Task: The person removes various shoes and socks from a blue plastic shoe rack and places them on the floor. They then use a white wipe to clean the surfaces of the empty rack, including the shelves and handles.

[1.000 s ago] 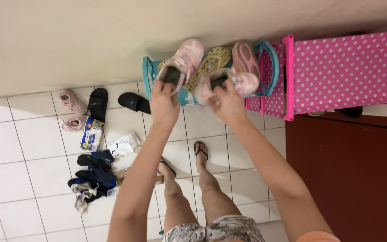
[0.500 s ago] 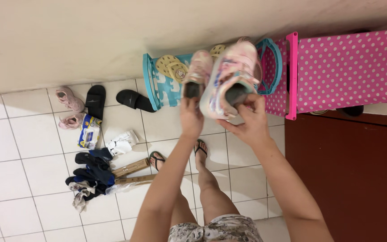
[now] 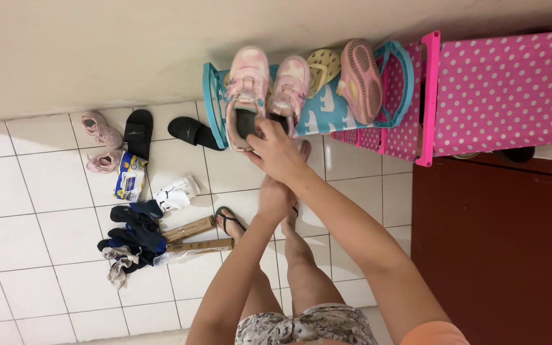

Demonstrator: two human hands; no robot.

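Observation:
Two pink sneakers (image 3: 247,89) (image 3: 291,84) stand side by side, toes toward the wall, on top of a teal bin with white animal print (image 3: 324,115). My right hand (image 3: 277,152) reaches across and grips both of them at their heels. My left hand (image 3: 274,197) hangs lower, just under my right wrist, which hides its fingers; nothing shows in it. A yellow sandal (image 3: 322,64) and a third pink shoe, sole up (image 3: 359,80), lean in the same bin.
A pink polka-dot box (image 3: 499,96) adjoins the bin on the right, above a dark red surface (image 3: 499,255). On the white tiles lie black slides (image 3: 190,131), small pink shoes (image 3: 102,131), a wipes packet (image 3: 129,177), dark socks (image 3: 132,239) and cardboard strips (image 3: 190,229).
The two sneakers went from one in each hand to side by side on the bin's left. My left hand let go and dropped; my right hand crossed over to both heels.

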